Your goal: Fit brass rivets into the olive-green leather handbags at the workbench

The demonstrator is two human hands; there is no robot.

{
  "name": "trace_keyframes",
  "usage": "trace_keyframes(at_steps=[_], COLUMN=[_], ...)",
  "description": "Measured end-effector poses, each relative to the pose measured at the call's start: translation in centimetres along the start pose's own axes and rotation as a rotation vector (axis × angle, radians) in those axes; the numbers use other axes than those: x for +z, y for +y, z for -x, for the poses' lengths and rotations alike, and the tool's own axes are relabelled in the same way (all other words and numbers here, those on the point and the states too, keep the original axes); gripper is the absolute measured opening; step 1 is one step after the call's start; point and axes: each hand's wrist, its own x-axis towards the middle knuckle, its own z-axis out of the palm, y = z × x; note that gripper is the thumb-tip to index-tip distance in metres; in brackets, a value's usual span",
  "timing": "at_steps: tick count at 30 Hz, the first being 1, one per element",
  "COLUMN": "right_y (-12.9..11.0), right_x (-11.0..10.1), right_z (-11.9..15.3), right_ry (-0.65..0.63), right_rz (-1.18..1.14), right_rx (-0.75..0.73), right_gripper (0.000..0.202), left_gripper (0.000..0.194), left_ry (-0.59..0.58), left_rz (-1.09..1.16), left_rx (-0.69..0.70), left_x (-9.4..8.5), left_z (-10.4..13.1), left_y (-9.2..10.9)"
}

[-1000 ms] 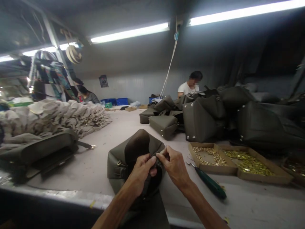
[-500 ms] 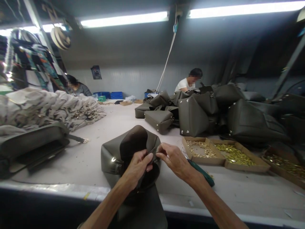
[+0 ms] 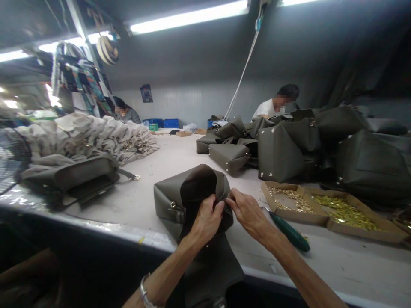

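Observation:
A dark olive handbag [image 3: 168,192] lies on the table's front edge, its mouth toward me and its flap hanging over the edge. My left hand [image 3: 207,218] is closed on the rim at the bag's right side, thumb on top and fingers partly inside. Opposite it, my right hand [image 3: 245,211] pinches at the same side of the bag. Any small part between its fingertips is too hidden to make out. Just right of that hand lies a green-handled tool [image 3: 290,231] with a thin metal shaft.
Cardboard trays of small gold metal parts [image 3: 292,203] and yellow-gold pieces [image 3: 346,211] stand to the right. Behind them is a heap of dark bags [image 3: 282,154]. Leftward lie another open bag [image 3: 86,177] and piled pale cloth [image 3: 105,137]. Two people sit across the table.
The camera view has swung left, so everything sits further right. Both hands stay at the bag's right side, with only slight finger movement.

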Motion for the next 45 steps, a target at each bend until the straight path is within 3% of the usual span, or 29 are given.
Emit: trace_keyframes(at_steps=[7, 15, 21, 28, 33, 37, 41, 45], right_y=[0.5, 1.0, 1.5, 1.9, 1.0, 1.1, 1.9, 1.1], right_x=[2.1, 3.4, 2.4, 1.8, 1.8, 2.2, 2.1, 0.9], right_z=[0.4, 0.5, 1.0, 1.2, 1.1, 1.1, 1.1, 0.9], right_ry=[0.101, 0.129, 0.069, 0.039, 0.021, 0.017, 0.056, 0.178], right_rz=[-0.119, -0.223, -0.175, -0.038, -0.018, -0.023, -0.002, 0.068], right_rx=[0.124, 0.222, 0.112, 0.034, 0.107, 0.193, 0.254, 0.245], right_gripper=[0.021, 0.030, 0.029, 0.016, 0.020, 0.026, 0.030, 0.021], left_gripper=[0.029, 0.021, 0.020, 0.021, 0.022, 0.025, 0.024, 0.019], left_ry=[0.160, 0.042, -0.006, 0.018, 0.046, 0.004, -0.110, -0.193], left_rz=[-0.337, -0.567, -0.568, -0.574, -0.618, -0.678, -0.714, -0.748], left_rx=[0.104, 0.211, 0.292, 0.345, 0.346, 0.357, 0.448, 0.557], left_x=[1.7, 1.5, 0.8, 0.8, 1.2, 1.4, 1.3, 1.1], left_z=[0.5, 0.5, 0.5, 0.4, 0.9, 1.1, -1.0, -6.9], left_y=[-0.6, -0.1, -0.4, -0.9, -0.8, -1.1, -1.7, -1.6])
